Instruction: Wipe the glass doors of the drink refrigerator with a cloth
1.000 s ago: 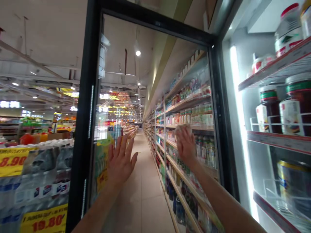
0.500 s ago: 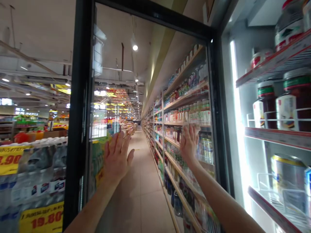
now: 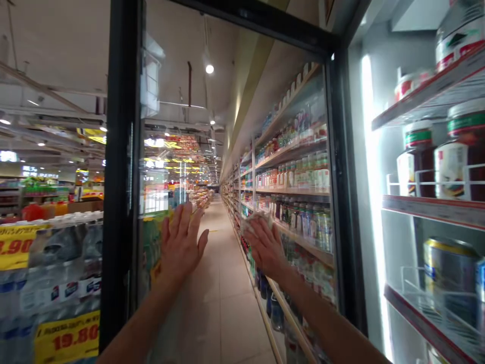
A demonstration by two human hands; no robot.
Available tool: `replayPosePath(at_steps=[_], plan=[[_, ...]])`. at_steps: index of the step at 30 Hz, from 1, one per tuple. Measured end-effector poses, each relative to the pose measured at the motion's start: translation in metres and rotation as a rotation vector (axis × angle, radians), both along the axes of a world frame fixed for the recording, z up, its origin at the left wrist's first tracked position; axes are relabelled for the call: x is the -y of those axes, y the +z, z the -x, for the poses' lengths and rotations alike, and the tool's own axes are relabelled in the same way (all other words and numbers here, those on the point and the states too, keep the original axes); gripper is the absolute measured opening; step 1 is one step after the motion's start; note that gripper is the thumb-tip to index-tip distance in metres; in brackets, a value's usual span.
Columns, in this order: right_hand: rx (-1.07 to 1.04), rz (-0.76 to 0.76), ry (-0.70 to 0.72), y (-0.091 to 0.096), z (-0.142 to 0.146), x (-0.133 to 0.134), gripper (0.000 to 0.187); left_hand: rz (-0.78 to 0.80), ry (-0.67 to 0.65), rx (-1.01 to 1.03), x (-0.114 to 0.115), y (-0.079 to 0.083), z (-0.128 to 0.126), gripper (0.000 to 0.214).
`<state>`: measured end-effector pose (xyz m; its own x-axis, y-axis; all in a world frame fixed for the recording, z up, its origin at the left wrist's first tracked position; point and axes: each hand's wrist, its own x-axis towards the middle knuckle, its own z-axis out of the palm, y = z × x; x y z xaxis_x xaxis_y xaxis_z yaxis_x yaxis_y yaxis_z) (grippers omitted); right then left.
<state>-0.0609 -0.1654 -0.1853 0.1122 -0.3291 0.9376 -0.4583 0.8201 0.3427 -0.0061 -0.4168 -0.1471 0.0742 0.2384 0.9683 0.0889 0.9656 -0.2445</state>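
A black-framed glass cooler door stands swung out in front of me. My left hand lies flat against its glass, fingers spread and pointing up, holding nothing. My right hand presses a pale crumpled cloth onto the glass to the right of centre, fingers laid over it. Through the pane I see a long shop aisle and its stocked shelves.
On the right the cooler's lit interior holds white wire shelves with jars and tins. Behind the door's left edge are stacked water bottles with yellow price signs. The tiled aisle floor runs away beyond the glass.
My right hand with the cloth has slid left and down across the glass from near the door's right frame. The left hand has stayed flat in almost the same spot.
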Motion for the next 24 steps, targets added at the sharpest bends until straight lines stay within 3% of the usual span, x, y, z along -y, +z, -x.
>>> replayPosePath(at_steps=[1,5,7,10,11,12,15,16,17,21,22,24], plan=[[-0.008,0.046,-0.008,-0.003,0.001,-0.004,0.049,0.001,0.001,0.002,0.000,0.000,-0.001,0.065],[-0.016,0.536,-0.083,-0.011,0.006,-0.021,0.051,0.006,0.002,-0.005,-0.002,0.000,-0.003,0.067],[0.010,0.475,-0.064,-0.017,0.004,-0.017,0.051,-0.002,-0.002,-0.002,-0.002,0.000,-0.003,0.067],[0.045,0.044,0.007,-0.027,-0.002,-0.006,0.051,-0.009,-0.009,0.008,-0.002,0.000,-0.003,0.066],[0.041,-0.011,0.014,-0.029,-0.003,-0.006,0.051,-0.009,-0.012,0.007,-0.001,-0.001,-0.003,0.066],[0.032,0.032,0.008,-0.030,-0.002,-0.008,0.050,-0.008,-0.017,0.008,-0.001,-0.001,-0.003,0.066],[0.011,0.473,-0.055,-0.027,0.003,-0.021,0.050,-0.014,-0.045,0.028,0.000,0.001,-0.002,0.064],[0.016,0.553,-0.064,-0.027,0.005,-0.023,0.050,-0.017,-0.053,0.034,0.000,0.001,-0.002,0.064],[0.031,0.547,-0.062,-0.028,0.005,-0.023,0.050,-0.020,-0.059,0.040,0.000,0.002,-0.002,0.063],[0.059,0.189,-0.017,-0.031,0.003,-0.011,0.048,-0.011,-0.050,0.042,-0.001,-0.004,-0.006,0.064],[0.048,0.191,-0.021,-0.031,0.002,-0.008,0.049,-0.005,-0.046,0.047,-0.002,-0.009,-0.007,0.065],[0.022,0.332,-0.047,-0.029,0.000,-0.003,0.050,0.015,-0.038,0.049,-0.004,-0.023,-0.008,0.066]])
